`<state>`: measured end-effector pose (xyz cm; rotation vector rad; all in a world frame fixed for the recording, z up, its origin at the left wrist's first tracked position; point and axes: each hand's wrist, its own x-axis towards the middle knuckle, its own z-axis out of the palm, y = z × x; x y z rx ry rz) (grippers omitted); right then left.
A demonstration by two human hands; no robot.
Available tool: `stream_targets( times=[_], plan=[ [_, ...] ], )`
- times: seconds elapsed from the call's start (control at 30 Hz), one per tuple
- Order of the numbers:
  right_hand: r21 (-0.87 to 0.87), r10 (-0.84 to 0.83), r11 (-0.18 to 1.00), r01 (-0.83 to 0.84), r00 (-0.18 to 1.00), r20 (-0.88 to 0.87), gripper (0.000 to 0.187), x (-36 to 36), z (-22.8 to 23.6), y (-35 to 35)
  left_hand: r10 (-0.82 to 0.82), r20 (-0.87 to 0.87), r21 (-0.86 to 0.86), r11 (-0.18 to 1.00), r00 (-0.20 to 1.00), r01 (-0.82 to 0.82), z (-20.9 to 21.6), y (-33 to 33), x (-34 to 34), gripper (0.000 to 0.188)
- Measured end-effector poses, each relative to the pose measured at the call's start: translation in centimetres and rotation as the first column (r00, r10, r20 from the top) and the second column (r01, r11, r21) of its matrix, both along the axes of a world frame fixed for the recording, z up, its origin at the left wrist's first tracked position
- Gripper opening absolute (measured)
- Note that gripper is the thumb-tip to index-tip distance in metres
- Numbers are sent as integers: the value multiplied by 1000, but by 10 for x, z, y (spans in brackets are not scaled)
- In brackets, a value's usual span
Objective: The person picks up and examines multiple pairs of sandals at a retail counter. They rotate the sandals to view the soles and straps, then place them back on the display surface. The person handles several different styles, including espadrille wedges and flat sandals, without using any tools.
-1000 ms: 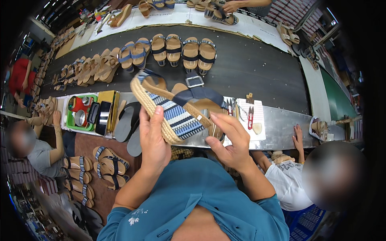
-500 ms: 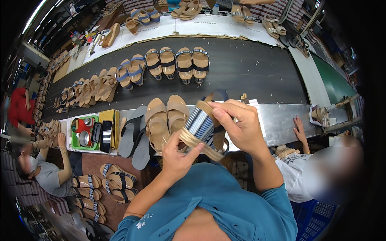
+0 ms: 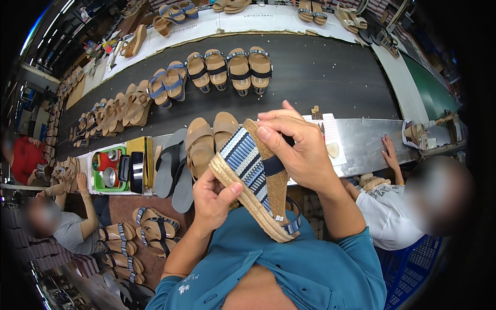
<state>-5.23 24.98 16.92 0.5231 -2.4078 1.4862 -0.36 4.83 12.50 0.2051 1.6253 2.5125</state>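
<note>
Held over my lap is a wedge sandal [image 3: 245, 170], turned on its side. Blue, white and navy woven stripes cover its wedge, between a braided rope edge and a cork-coloured edge; a navy strap shows too. My left hand [image 3: 213, 201] grips the rope edge, thumb on top. Closed on the upper end near the navy strap is my right hand [image 3: 297, 150], some of its fingers hidden behind. Just beyond my left hand stands a pair of tan strap sandals [image 3: 200, 147], partly covered by it. Left of them lie grey-soled sandals with black straps [image 3: 170, 160].
A dark conveyor belt [image 3: 320, 77] crosses ahead, carrying rows of sandals [image 3: 239, 72]. A green tray [image 3: 124, 150] and a phone [image 3: 137, 170] lie at left. More sandals [image 3: 157, 227] are lower left. Co-workers sit at left and right, one hand [image 3: 390, 152] on the metal ledge.
The sandal has been turned so its striped side faces up more fully and its heel strap hangs low. My right hand has shifted along its upper end; both hands keep hold.
</note>
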Motion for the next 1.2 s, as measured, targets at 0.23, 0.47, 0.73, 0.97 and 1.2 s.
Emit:
stream_targets(
  times=[0.23, 0.47, 0.73, 0.97, 1.2],
  plan=[
    [100, -308, 949, 299, 947, 95, 18, 29, -92, 30, 212, -269, -385, 870, 940, -307, -7, -19, -9, 37],
    [598, -97, 795, 103, 994, -43, 23, 54, -174, 44, 280, -203, -252, 911, 938, -327, -31, -8, -43, 38],
    [-474, -196, 791, 388, 894, 404, 23, 27, -54, 84, 209, -93, -545, 807, 974, -225, -131, 65, -37, 54],
    [-639, -65, 634, 434, 854, 516, 29, 30, -41, 84, -147, 18, -660, 742, 989, 123, -234, 42, -5, 39],
    [-773, 165, 504, 385, 836, 524, 32, 32, -30, 79, -358, 352, -427, 761, 865, 489, -80, 3, -18, 48]
  ],
)
